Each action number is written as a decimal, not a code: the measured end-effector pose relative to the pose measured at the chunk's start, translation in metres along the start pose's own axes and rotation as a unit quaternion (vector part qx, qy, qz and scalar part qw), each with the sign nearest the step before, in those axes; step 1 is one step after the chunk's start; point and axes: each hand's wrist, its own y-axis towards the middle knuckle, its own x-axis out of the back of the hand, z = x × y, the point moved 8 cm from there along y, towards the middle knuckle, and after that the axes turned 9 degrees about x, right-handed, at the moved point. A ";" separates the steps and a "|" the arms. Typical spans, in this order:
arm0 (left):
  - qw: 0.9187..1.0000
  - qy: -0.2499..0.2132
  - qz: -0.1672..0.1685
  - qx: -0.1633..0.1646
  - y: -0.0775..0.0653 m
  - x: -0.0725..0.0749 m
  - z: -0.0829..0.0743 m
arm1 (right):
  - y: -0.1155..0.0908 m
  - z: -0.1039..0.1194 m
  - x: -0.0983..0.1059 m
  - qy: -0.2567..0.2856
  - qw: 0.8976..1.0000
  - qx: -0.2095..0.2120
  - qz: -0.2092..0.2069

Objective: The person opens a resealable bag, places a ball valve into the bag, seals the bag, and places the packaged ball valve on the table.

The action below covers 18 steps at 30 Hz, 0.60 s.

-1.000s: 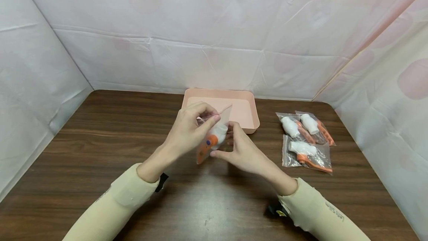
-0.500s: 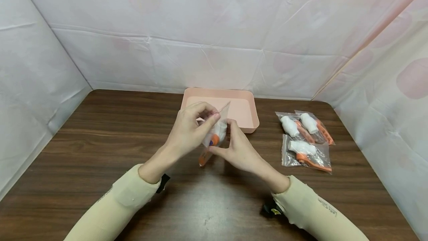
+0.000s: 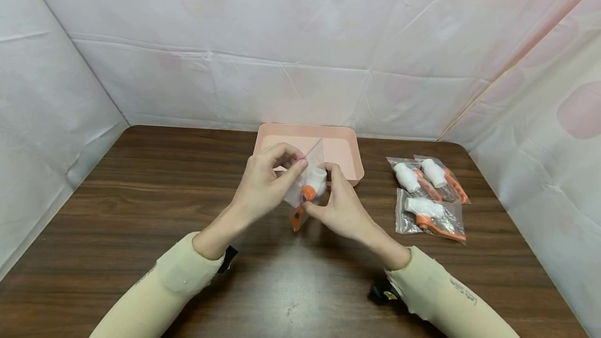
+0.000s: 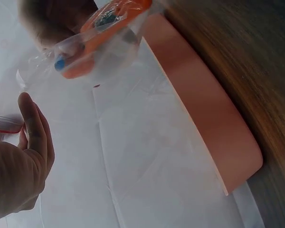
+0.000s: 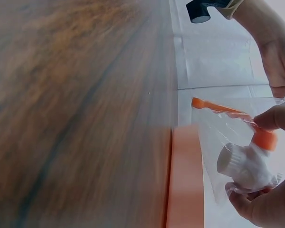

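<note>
A clear zip bag (image 3: 314, 154) hangs above the table between my hands. Inside is a white plastic ball valve (image 3: 316, 180) with an orange lever handle (image 5: 223, 110). My left hand (image 3: 265, 179) pinches the bag's top edge between thumb and fingers; the red zip line (image 4: 9, 131) shows beside those fingertips in the left wrist view. Through the plastic, my right hand (image 3: 345, 207) grips the valve. In the right wrist view, its thumb (image 5: 275, 118) lies at the handle's orange base, while the fingers support the white body from the opposite side.
A shallow pink tray (image 3: 355, 158) stands behind the hands, against the white cloth backdrop (image 3: 235, 87). To the right, three more bagged valves lie on the dark wood table (image 3: 155, 186): one in front (image 3: 427, 210), two behind (image 3: 407, 177).
The bagged valve has turned between my hands, and its lower tip has shifted slightly right. My right thumb now lies higher on it. The left hand keeps its pinch on the bag.
</note>
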 end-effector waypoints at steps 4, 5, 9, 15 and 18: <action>1.000 0.004 0.011 0.013 -0.001 -0.001 0.003 | -0.003 0.000 0.003 -0.038 0.999 0.002 0.011; 1.000 0.006 0.014 0.016 -0.001 -0.001 0.004 | -0.003 0.000 0.004 -0.047 0.999 0.001 0.016; 0.999 0.013 0.025 0.024 -0.002 -0.001 0.008 | -0.007 -0.007 0.005 -0.076 0.996 -0.007 0.036; 0.997 0.070 0.029 0.006 -0.002 0.003 0.012 | -0.013 -0.019 0.014 -0.094 0.994 -0.016 0.045; 0.995 0.091 0.031 -0.001 -0.003 0.005 0.015 | -0.016 -0.025 0.023 -0.115 0.992 -0.026 0.047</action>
